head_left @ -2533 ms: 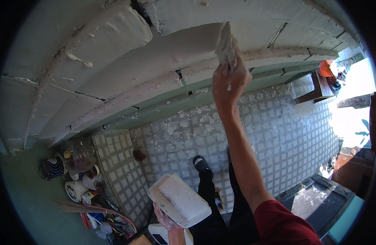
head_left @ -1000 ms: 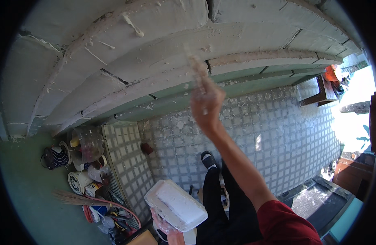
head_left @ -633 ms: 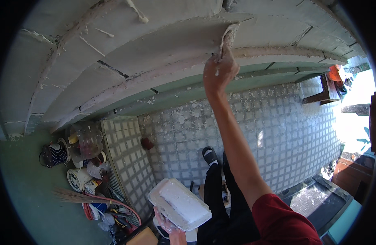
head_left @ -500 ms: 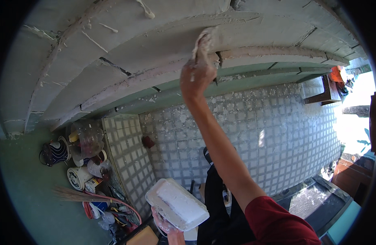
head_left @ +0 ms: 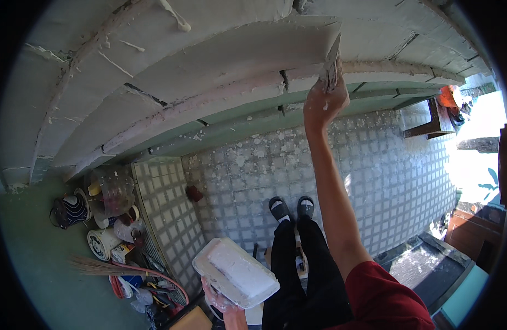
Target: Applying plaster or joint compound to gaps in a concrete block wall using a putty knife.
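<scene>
My right hand (head_left: 326,104), arm stretched up and away, is closed around a plaster-smeared putty knife (head_left: 332,63). Its blade edge meets the grey plastered panel (head_left: 248,49) overhead. Damp, smoother filler spreads to the left of the blade. Low in the view, my left hand (head_left: 218,300) supports a white plastic tub (head_left: 203,268) from beneath and the side, its fingers partly hidden by the tub. White filler (head_left: 240,272) lies inside the tub, and dried smears coat its rim.
A raised beam (head_left: 231,96) with dark gaps crosses below the panel. Buckets (head_left: 102,243), a straw broom (head_left: 102,266) and tools crowd the left. My feet stand on spattered floor tiles (head_left: 242,176). A wooden bench (head_left: 437,121) is at far right, a dark-topped table (head_left: 418,272) at near right.
My right hand has swept the putty knife rightward along the panel, leaving a smoothed band behind. My feet have come into view. The tub stays in my left hand.
</scene>
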{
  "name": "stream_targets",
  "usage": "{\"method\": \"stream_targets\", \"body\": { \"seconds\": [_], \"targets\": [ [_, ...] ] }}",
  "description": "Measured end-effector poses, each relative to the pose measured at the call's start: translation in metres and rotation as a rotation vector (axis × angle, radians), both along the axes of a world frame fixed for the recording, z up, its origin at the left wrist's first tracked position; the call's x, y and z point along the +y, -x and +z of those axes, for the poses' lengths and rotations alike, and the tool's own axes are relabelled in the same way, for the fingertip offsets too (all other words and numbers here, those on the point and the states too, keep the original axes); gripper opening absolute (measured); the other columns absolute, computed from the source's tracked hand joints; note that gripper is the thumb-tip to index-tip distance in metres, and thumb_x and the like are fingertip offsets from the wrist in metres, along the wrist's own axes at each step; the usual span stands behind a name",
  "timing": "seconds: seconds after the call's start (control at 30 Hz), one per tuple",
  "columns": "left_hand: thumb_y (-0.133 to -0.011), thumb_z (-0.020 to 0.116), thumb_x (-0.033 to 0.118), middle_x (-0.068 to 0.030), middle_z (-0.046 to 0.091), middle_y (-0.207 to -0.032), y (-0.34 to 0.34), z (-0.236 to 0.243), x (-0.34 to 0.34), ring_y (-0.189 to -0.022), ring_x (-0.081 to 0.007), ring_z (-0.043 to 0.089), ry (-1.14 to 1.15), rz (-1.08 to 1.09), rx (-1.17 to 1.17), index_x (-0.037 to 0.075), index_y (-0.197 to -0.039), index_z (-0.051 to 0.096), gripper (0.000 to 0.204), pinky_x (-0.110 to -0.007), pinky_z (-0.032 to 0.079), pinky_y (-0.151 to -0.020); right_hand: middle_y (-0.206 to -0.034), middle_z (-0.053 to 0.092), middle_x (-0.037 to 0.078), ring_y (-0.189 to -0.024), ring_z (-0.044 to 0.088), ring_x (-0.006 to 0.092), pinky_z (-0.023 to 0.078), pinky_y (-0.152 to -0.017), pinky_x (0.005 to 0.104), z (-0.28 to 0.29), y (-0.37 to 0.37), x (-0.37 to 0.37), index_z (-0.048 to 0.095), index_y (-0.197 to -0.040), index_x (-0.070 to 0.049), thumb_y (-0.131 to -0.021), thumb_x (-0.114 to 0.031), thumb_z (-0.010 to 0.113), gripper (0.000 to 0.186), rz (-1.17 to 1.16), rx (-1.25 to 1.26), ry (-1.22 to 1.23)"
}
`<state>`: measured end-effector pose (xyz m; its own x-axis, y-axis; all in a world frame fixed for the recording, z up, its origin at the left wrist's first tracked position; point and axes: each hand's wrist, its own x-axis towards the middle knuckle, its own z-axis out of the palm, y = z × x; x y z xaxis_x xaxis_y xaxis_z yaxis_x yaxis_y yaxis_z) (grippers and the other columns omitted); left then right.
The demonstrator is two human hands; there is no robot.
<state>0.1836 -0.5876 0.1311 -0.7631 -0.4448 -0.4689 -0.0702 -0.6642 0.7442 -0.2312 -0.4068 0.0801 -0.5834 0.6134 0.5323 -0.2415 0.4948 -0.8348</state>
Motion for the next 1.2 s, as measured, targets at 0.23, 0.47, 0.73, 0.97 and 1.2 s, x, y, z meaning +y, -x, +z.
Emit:
{"method": "stream_targets", "body": {
  "seconds": [0.23,0.47,0.73,0.97,1.2],
  "targets": [
    [-0.090,0.048,0.053,-0.0080,0.044,-0.142,0.015,0.014,0.012,-0.126,-0.0314,0.047,-0.183,0.324,-0.280,0.015,-0.144,0.039,0.067,-0.051,0.042,-0.102,-0.075,0.065,0.023,-0.051,0.059,0.0157,0.048,-0.051,0.0304,-0.004,-0.009,-0.080,0.065,-0.120,-0.001,-0.077,0.004,0.052,0.045,0.266,0.007,0.024],
    [-0.091,0.047,0.053,-0.0083,0.044,-0.143,0.020,0.015,0.035,-0.126,-0.0322,0.047,-0.186,0.236,-0.187,0.014,-0.145,0.037,0.068,-0.052,0.041,-0.103,-0.114,0.066,0.020,-0.099,0.068,0.0301,0.058,-0.077,0.0384,0.000,-0.032,-0.067,0.063,-0.120,0.002,-0.077,0.011,0.053,0.045,0.510,0.118,-0.058],
    [-0.093,0.046,0.051,-0.0087,0.045,-0.142,0.009,0.008,0.062,-0.125,-0.0323,0.048,-0.059,0.158,-0.111,0.014,-0.144,0.039,0.063,-0.051,0.042,-0.103,-0.123,0.062,0.018,-0.116,0.059,0.0331,0.045,-0.101,0.0439,0.007,-0.004,0.058,0.061,-0.124,0.000,-0.082,0.002,0.055,0.043,0.345,0.242,-0.353],
    [-0.094,0.044,0.049,-0.0076,0.049,-0.139,0.008,0.010,0.059,-0.123,-0.0303,0.050,-0.258,0.269,-0.160,0.014,-0.142,0.041,0.060,-0.049,0.042,-0.103,-0.133,0.057,0.010,-0.127,0.049,0.0369,0.038,-0.108,0.0483,-0.026,-0.003,0.069,0.059,-0.130,-0.015,-0.065,0.005,0.067,0.068,0.430,0.104,-0.669],
    [-0.092,0.045,0.052,-0.0078,0.046,-0.141,0.007,0.009,0.031,-0.126,-0.0301,0.047,-0.176,0.268,-0.255,0.015,-0.143,0.040,0.063,-0.049,0.041,-0.104,-0.142,0.049,0.010,-0.134,0.039,0.0384,0.031,-0.113,0.0474,-0.039,0.006,0.053,0.051,-0.137,-0.013,-0.067,-0.002,0.071,0.073,0.365,-0.112,-0.784]
  ]
}}
